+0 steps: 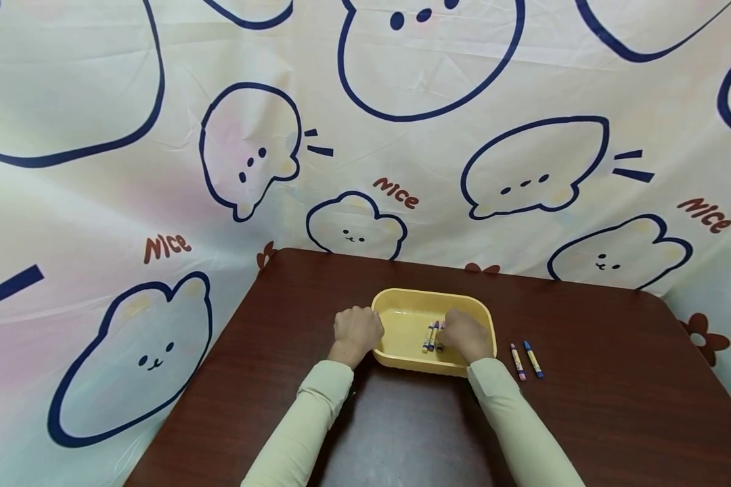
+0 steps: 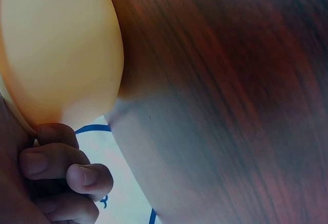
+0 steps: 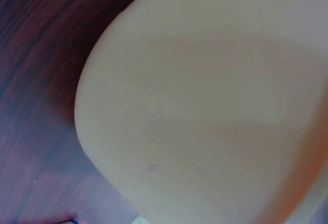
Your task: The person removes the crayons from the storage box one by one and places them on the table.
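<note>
A yellow plastic tray [image 1: 402, 321] with rounded corners sits on the table. My left hand [image 1: 358, 328] is at its left end; in the left wrist view the curled fingers [image 2: 56, 157] grip the rim. Over the right part of the tray is my right hand [image 1: 466, 336], back upward and fingers pointing down, beside a small group of crayons [image 1: 428, 338] lying on the tray floor. Its fingertips are hidden in the head view, so I cannot tell whether they pinch a crayon. Only the pale tray wall [image 3: 195, 96] and some table fill the right wrist view.
Right of the tray, a pink-tipped crayon [image 1: 518, 362] and a blue-ended crayon [image 1: 533, 359] lie side by side on the dark brown wooden table [image 1: 615, 399]. A cloth printed with cartoon bears [image 1: 356, 226] hangs behind the table and along its sides.
</note>
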Tool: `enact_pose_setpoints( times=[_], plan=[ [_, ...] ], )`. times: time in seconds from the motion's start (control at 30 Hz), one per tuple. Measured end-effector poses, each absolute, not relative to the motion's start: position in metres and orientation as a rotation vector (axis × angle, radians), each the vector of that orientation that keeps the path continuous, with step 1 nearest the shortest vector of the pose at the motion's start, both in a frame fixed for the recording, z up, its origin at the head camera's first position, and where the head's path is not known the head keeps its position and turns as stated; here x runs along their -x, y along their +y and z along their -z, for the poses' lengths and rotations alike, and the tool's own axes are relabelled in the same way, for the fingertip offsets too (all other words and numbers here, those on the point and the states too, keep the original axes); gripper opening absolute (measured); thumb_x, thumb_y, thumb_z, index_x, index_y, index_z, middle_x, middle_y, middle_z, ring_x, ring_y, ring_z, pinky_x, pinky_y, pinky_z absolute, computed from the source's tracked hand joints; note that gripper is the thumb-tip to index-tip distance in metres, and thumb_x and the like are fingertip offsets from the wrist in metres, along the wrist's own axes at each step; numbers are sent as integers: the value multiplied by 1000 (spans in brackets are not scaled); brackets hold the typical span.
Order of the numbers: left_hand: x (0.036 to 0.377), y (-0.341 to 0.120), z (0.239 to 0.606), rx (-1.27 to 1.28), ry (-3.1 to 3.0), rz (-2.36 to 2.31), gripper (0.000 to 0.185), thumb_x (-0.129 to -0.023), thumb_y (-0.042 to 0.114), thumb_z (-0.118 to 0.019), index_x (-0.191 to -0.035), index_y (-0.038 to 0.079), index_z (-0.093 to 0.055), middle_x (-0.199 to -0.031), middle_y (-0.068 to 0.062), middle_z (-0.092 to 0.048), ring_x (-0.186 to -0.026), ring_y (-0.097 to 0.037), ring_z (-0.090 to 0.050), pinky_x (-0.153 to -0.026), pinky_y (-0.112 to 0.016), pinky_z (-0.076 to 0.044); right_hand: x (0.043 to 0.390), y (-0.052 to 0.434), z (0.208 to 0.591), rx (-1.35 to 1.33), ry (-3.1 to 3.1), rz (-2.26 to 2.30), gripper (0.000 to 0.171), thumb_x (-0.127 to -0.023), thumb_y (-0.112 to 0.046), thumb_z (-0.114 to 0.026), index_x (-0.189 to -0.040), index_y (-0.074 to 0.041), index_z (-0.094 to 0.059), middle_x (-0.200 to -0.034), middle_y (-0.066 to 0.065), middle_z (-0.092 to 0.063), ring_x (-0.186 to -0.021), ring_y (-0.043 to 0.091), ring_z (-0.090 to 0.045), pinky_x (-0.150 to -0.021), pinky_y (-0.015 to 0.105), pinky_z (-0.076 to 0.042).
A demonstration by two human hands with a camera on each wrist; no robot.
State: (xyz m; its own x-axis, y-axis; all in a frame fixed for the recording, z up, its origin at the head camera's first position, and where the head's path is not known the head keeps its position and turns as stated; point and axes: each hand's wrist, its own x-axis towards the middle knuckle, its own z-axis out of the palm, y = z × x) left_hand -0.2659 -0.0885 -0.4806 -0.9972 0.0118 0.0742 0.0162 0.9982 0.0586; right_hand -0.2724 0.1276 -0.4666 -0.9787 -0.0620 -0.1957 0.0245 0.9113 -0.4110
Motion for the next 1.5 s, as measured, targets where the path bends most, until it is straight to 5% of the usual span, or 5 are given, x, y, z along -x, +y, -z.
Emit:
enact_pose_setpoints(
  times=[0.37, 0.63, 0.97, 1.23, 1.5],
  plan=[
    [264, -88, 480, 48, -3064, 78, 47, -106, 34, -45, -76, 9, -71, -74, -12, -71, -67, -28, -68, -52, -41, -50, 265, 118, 473, 11, 2943, 547, 38, -82, -21, -75, -60, -16, -44, -60, -1, -41, -56, 16, -41, -52, 34, -34],
    [262, -89, 481, 23, -3061, 86, 47, -106, 34, -45, -77, 8, -71, -74, -13, -70, -68, -29, -68, -53, -40, -50, 269, 129, 470, 7, 2846, 727, 31, -82, -14, -70, -66, -14, -43, -60, -2, -33, -53, 15, -30, -50, 30, -26],
    [262, -88, 481, 29, -3046, 93, 46, -106, 34, -47, -77, 8, -72, -75, -13, -71, -69, -30, -69, -53, -41, -51, 266, 159, 432, 23, 2764, 891, 46, -84, -16, -66, -51, -20, -34, -49, -8, -21, -48, 8, -12, -44, 26, -18],
    [263, -88, 480, 39, -3048, 98, 44, -105, 32, -47, -79, 7, -73, -77, -14, -72, -70, -31, -69, -54, -43, -52, 268, 190, 405, -136, 2699, 938, 44, -88, -25, -66, -54, -18, -39, -50, -8, -26, -46, 9, -21, -45, 26, -27],
    [264, -88, 480, 33, -3059, 88, 46, -106, 33, -45, -79, 8, -72, -77, -14, -72, -70, -31, -69, -52, -42, -50, 267, 231, 397, -208, 2683, 983, 37, -91, -32, -68, -62, -11, -61, -54, -5, -43, -50, 11, -33, -50, 28, -36]
  ],
)
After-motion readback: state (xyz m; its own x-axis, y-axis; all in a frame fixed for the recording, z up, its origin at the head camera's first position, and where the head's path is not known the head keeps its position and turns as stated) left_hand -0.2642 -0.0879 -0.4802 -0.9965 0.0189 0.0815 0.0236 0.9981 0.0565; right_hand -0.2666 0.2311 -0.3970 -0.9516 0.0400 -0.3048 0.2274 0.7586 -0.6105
